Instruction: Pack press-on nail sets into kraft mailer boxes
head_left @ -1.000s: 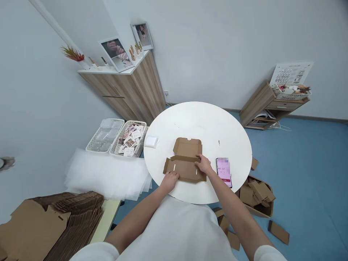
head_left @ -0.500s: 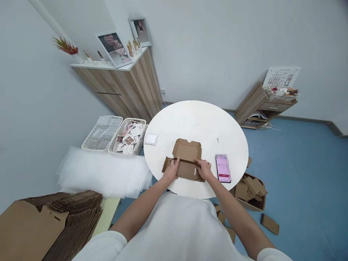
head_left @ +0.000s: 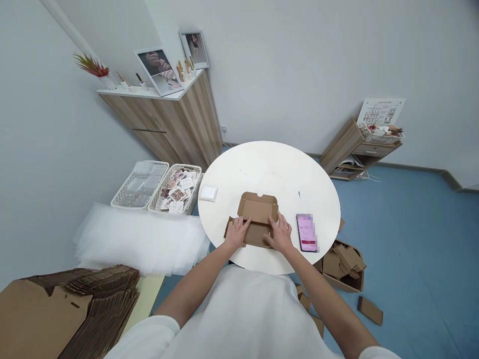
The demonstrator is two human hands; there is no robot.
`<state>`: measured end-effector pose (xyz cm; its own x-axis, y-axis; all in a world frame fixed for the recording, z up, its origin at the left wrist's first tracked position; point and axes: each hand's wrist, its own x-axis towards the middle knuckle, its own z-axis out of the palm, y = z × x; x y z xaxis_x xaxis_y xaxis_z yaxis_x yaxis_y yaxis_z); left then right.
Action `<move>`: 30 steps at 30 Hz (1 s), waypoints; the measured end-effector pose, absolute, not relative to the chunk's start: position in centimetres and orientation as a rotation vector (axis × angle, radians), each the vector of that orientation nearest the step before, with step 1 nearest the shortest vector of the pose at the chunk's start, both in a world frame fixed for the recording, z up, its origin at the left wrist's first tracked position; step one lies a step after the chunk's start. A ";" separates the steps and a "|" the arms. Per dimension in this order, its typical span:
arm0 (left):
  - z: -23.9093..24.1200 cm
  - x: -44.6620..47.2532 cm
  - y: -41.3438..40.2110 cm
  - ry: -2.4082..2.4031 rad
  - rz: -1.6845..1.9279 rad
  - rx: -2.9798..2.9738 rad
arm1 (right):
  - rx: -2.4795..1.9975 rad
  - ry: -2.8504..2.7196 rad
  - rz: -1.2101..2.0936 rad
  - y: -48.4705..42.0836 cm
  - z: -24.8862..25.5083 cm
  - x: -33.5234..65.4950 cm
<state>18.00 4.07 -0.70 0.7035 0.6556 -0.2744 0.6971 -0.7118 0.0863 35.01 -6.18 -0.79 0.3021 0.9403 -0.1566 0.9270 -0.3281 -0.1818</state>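
Note:
A brown cardboard mailer box [head_left: 258, 210], partly folded, lies on the round white table [head_left: 269, 164] with its lid panel standing open on the far side. My left hand [head_left: 236, 233] grips the left side of the box, thumb over the inner edge, with a side flap sticking out beyond it. On the right side my right hand [head_left: 280, 234] has its thumb over the base and its fingers bent around the side wall near the fold. Part of the base and both side walls are hidden under my hands.
Right of the box lies a phone [head_left: 307, 233]; a small white packet [head_left: 208, 193] sits at the table's left. Plastic baskets [head_left: 175, 189], clear sheets [head_left: 142, 239] and stacked flat cardboard [head_left: 97, 299] are at left. A carton of small boxes [head_left: 344, 264] stands on the floor.
My right hand has shifted its hold, its fingers now spread further up the right side and its thumb over the base. A white strip on the base is no longer visible.

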 end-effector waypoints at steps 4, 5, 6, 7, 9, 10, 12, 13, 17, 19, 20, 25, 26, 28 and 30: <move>-0.4 17.9 3.8 1.105 -0.326 2.722 | -2.312 -2.094 0.412 -5.5 -0.8 33.5; -0.4 17.9 3.7 1.111 -0.323 2.712 | -2.285 -2.160 0.453 -5.3 -1.0 33.3; -0.3 17.9 3.7 1.115 -0.317 2.698 | -2.273 -2.206 0.483 -5.1 -1.3 33.1; -0.2 17.9 3.6 1.120 -0.309 2.683 | -2.272 -2.236 0.498 -4.9 -1.5 33.0; 0.0 17.6 3.5 1.137 -0.277 2.658 | -2.277 -2.267 0.500 -4.6 -2.1 32.9; 0.0 17.3 3.3 1.156 -0.249 2.646 | -2.278 -2.273 0.496 -4.5 -2.3 32.9; 0.0 16.3 2.9 1.253 -0.178 2.594 | -2.272 -2.275 0.497 -4.4 -2.7 33.0; -0.1 15.6 2.7 1.341 -0.136 2.536 | -2.269 -2.272 0.504 -4.4 -2.8 33.1; -1.4 11.7 1.8 1.662 0.039 2.068 | -2.256 -2.254 0.529 -4.3 -3.3 33.2; -2.4 10.1 1.6 1.554 0.115 1.866 | -2.246 -2.243 0.529 -4.3 -3.5 33.2; -2.8 9.6 1.7 1.514 0.153 1.796 | -2.240 -2.240 0.531 -4.3 -3.6 33.2; -4.1 10.0 2.6 1.519 0.283 1.684 | -2.226 -2.243 0.564 -4.3 -3.7 33.2; -4.1 10.4 2.8 1.546 0.290 1.684 | -2.222 -2.246 0.566 -4.3 -3.7 33.2; -4.0 11.2 3.2 1.586 0.286 1.688 | -2.212 -2.251 0.566 -4.4 -3.5 33.2; -3.8 11.8 3.5 1.590 0.264 1.707 | -2.205 -2.255 0.571 -4.4 -3.4 33.1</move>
